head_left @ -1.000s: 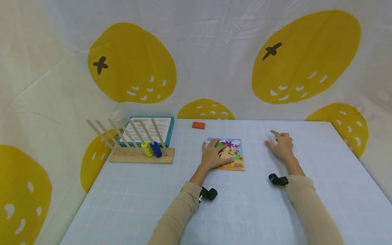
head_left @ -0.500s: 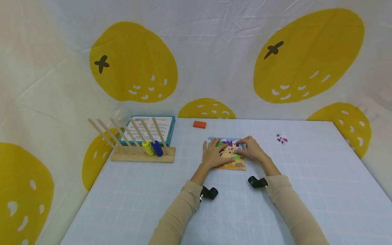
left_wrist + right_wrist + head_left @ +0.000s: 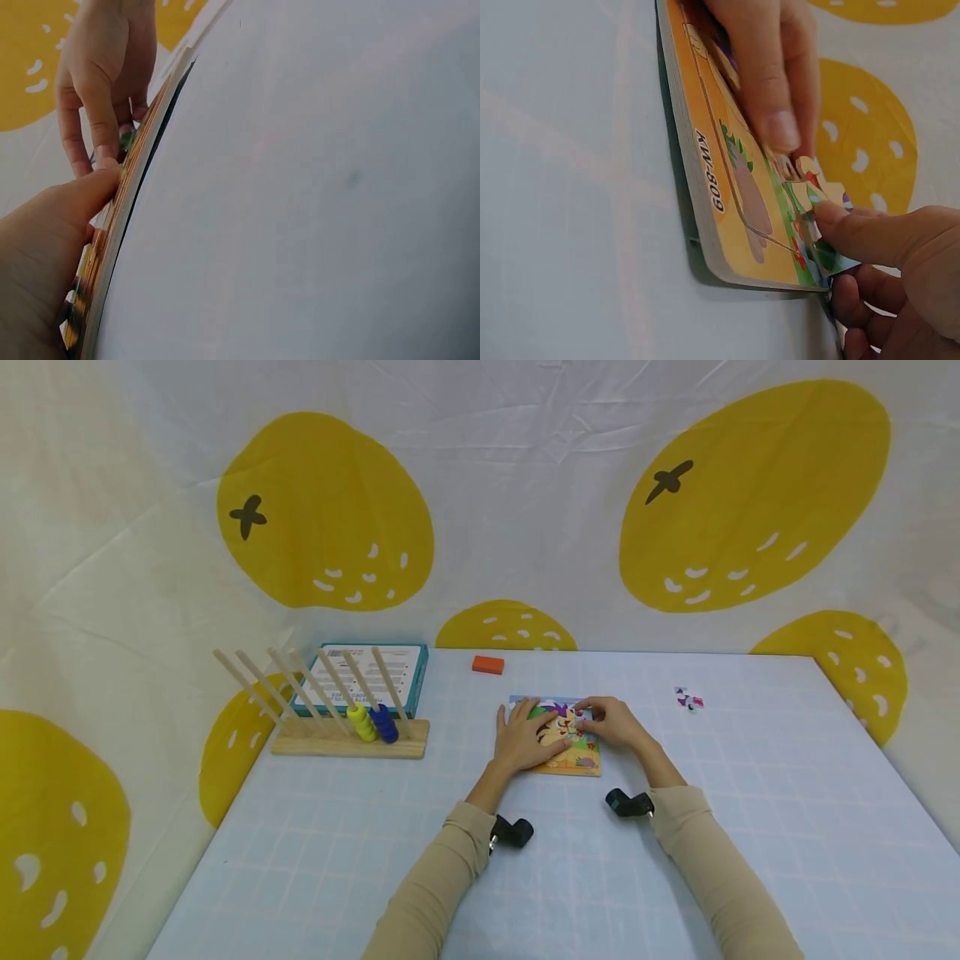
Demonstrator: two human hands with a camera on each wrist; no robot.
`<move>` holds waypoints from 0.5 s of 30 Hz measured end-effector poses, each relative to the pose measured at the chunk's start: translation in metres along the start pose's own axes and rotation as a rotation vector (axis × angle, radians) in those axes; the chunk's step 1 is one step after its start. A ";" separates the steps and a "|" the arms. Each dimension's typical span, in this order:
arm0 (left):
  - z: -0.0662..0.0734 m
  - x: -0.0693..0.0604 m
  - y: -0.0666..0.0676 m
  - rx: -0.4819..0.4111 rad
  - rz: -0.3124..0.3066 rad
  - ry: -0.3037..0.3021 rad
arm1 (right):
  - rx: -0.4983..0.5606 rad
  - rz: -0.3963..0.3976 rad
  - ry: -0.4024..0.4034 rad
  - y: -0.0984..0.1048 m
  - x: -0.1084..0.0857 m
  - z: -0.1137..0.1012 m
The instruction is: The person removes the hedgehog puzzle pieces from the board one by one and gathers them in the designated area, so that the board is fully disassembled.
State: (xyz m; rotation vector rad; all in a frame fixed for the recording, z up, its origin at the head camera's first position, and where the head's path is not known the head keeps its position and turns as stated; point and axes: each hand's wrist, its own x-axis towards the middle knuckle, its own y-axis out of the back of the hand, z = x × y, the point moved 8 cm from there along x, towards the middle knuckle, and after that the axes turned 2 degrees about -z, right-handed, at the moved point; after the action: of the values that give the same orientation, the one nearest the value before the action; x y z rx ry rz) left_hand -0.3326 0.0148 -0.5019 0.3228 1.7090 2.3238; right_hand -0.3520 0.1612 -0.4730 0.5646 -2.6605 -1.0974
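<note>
A colourful jigsaw puzzle board (image 3: pixel 573 765) with a cartoon picture lies on the table. My left hand (image 3: pixel 517 739) rests over its left part, fingers spread; in the left wrist view its thumb (image 3: pixel 82 193) lies along the near edge. At the board's upper right side is my right hand (image 3: pixel 618 724). Between the thumb and fingers of that hand, a puzzle piece (image 3: pixel 835 257) is pinched at the board's edge, as the right wrist view shows. It stands slightly raised and tilted from the board's picture. My fingers cover part of the picture.
Several loose puzzle pieces (image 3: pixel 688 701) lie at the right. An orange block (image 3: pixel 488 665) sits behind the board. On the left stands a wooden peg rack (image 3: pixel 315 747) with yellow rings (image 3: pixel 362 724) and blue rings (image 3: pixel 385 725), a teal-edged box (image 3: pixel 405 672) behind it.
My right hand has come left from the loose pieces to the board with a puzzle piece, then shifted its fingers slightly there. The left hand has stayed on the board.
</note>
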 end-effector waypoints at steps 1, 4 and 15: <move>0.000 0.000 0.000 0.003 0.002 -0.001 | 0.013 0.003 0.011 0.000 0.000 0.000; 0.000 -0.001 0.002 0.008 0.010 -0.001 | 0.051 0.023 0.041 0.003 -0.003 0.000; 0.001 -0.001 0.004 -0.027 0.017 -0.001 | 0.074 0.091 -0.127 0.034 -0.013 0.027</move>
State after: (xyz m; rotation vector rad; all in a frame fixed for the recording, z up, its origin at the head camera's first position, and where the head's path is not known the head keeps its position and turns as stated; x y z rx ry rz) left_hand -0.3317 0.0145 -0.4975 0.3345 1.6797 2.3562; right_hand -0.3586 0.2059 -0.4683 0.3948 -2.8148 -1.0457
